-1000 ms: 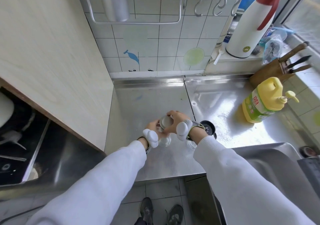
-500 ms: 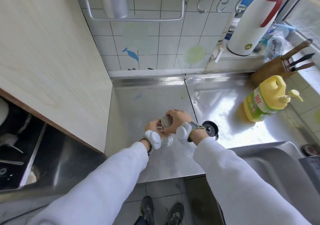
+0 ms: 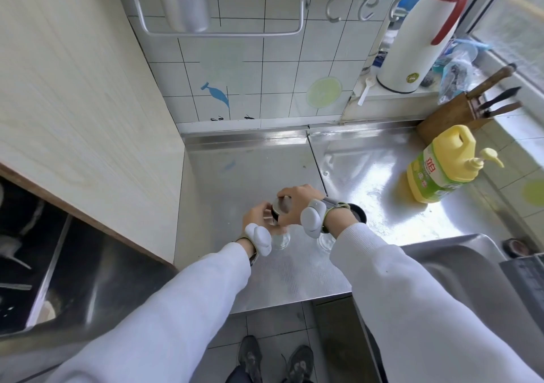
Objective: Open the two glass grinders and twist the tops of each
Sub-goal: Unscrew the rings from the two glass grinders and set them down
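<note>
A clear glass grinder point(image 3: 280, 237) stands on the steel counter point(image 3: 253, 176) between both hands. My left hand point(image 3: 255, 216) wraps its glass body from the left. My right hand point(image 3: 295, 204) is closed over its dark top from above. A second glass grinder point(image 3: 326, 241) stands just to the right, mostly hidden under my right wrist. Behind that wrist shows a black round top point(image 3: 357, 212); I cannot tell whether it sits on the second grinder or lies loose on the counter.
A yellow pump bottle point(image 3: 438, 166) and a wooden knife block point(image 3: 454, 114) stand at the right back. A white spray bottle point(image 3: 412, 38) sits on the ledge. The sink point(image 3: 459, 265) lies at the right. A pale wood panel point(image 3: 73, 103) walls off the left.
My right hand has turned slightly on the grinder's top, so more of the dark cap shows between the fingers. Both hands stay on the same grinder.
</note>
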The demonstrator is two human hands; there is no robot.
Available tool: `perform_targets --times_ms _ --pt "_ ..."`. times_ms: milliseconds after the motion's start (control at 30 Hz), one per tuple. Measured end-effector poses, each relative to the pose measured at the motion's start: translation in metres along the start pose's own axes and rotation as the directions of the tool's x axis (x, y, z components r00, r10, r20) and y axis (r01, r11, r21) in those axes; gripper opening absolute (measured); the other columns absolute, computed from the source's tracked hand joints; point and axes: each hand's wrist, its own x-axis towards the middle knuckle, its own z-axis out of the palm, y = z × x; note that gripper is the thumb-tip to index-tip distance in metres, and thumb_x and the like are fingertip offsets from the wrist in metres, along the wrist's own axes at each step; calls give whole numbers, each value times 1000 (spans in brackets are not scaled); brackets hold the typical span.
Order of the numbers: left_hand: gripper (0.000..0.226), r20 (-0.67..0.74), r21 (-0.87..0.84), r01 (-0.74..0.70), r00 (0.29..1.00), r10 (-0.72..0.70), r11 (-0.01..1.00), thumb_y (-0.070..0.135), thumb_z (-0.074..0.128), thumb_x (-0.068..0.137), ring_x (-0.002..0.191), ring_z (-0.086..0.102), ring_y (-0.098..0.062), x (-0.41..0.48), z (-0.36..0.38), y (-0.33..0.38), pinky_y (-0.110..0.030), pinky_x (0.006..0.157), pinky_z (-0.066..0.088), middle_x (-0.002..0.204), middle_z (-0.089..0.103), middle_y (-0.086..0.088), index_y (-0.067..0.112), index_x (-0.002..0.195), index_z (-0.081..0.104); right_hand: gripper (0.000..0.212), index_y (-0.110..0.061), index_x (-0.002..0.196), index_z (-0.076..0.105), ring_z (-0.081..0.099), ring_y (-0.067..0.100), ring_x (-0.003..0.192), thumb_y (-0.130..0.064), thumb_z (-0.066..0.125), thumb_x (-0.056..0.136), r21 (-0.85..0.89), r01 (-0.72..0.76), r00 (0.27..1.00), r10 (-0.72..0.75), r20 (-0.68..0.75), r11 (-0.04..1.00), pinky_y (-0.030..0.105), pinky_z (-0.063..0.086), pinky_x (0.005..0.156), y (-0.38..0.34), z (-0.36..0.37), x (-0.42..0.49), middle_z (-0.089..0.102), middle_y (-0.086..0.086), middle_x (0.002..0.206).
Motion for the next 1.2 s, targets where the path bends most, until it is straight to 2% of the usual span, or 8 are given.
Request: perform_targets --times_ms 133,267,400,533,700,833,1067,1200 --pt "45 30 32 16 999 -17 999 15 81 43 81 55 -20 3 0 0 -31 80 48 81 60 1 16 83 61 45 -25 118 55 60 26 102 -38 57 75 -15 -18 999 18 43 1000 30 46 74 0 -1 0 64 1 113" --pt "48 24 93 -1 1000 -1 996 12 80 59 90 59 -22 1 1 0 -19 70 44 96 63 -5 8 102 60 39 -24 122 55 58 26 105 -27 50 84 4 -36 999 36 0 999 29 44 76 1 1 0 64 5 116" --pt "67 87 298 136 982 -169 945 22 79 53 89 51 -19 3 1 -3 -22 72 39 99 53 -3 10 114 54 33 -22 119 60 60 27 103 -17 43 90 -5 -49 997 48 -60 999 29 44 72 3 -2 1 68 6 111" --pt "28 181 576 194 917 -355 794 20 76 76 84 51 -17 -1 3 -8 -25 74 41 79 54 2 14 94 55 25 -10 105 62 61 33 98 -21 42 93 12 -80 987 81 -135 997 32 43 66 11 -7 4 68 13 99" --pt "25 316 516 169 874 -370 840 15 75 76 91 61 -21 -14 25 -17 -34 89 53 95 61 -5 14 94 58 24 -7 105 60 60 33 98 -19 42 94 17 -108 973 109 -202 994 25 31 51 22 -27 6 67 16 101" --pt "42 300 392 145 914 -275 908 11 75 75 91 58 -17 -17 48 -16 -27 79 49 120 63 -14 3 114 59 19 -8 97 60 55 30 81 -18 44 91 49 -155 960 162 -228 987 25 33 52 40 -44 7 65 15 93" --pt "72 265 373 58 950 -166 926 19 81 67 111 56 -19 -5 82 1 -30 98 45 133 53 -8 11 129 46 19 -13 66 42 47 25 71 -13 49 84 123 -242 935 266 -234 962 25 30 51 89 -66 14 51 6 70" --pt "80 249 391 42 957 -150 919 18 82 66 123 51 -21 3 96 10 -29 102 41 136 48 -6 12 135 40 10 -14 72 47 48 26 73 -16 53 80 142 -288 933 311 -180 947 27 37 60 124 -68 22 55 7 76"
